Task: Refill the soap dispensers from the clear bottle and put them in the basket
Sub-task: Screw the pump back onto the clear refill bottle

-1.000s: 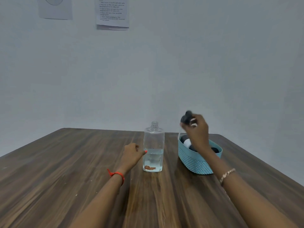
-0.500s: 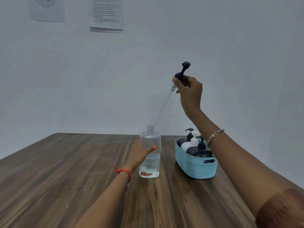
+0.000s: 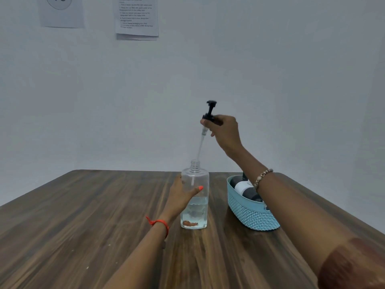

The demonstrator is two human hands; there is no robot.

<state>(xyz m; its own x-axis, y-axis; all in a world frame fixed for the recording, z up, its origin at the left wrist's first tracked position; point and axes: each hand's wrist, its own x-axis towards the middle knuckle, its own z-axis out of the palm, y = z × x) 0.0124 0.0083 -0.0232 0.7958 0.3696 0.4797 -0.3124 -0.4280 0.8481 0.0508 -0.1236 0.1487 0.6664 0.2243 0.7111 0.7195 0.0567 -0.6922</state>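
one head-worn wide view, forward and down across the table [image 3: 73, 215] toward the wall [image 3: 291, 80]

Right of the clear plastic bottle [image 3: 194, 205], the right forearm [image 3: 291, 197] covers much of the black and white soap dispensers [image 3: 242, 187] in the light-blue woven basket [image 3: 250, 215]; I can't count them. Behind the bottle, the fingers of the left hand [image 3: 180, 197] are out of sight. High above it, the white printed sheet [image 3: 136, 17] is cropped, its text unreadable.

left wrist: red thread band [image 3: 159, 223] | left hand [image 3: 179, 197]: orange-painted thumbnail [image 3: 200, 187] | right wrist: beaded bracelet [image 3: 261, 177] | right arm: rust-brown sleeve [image 3: 354, 265] | forearms bare
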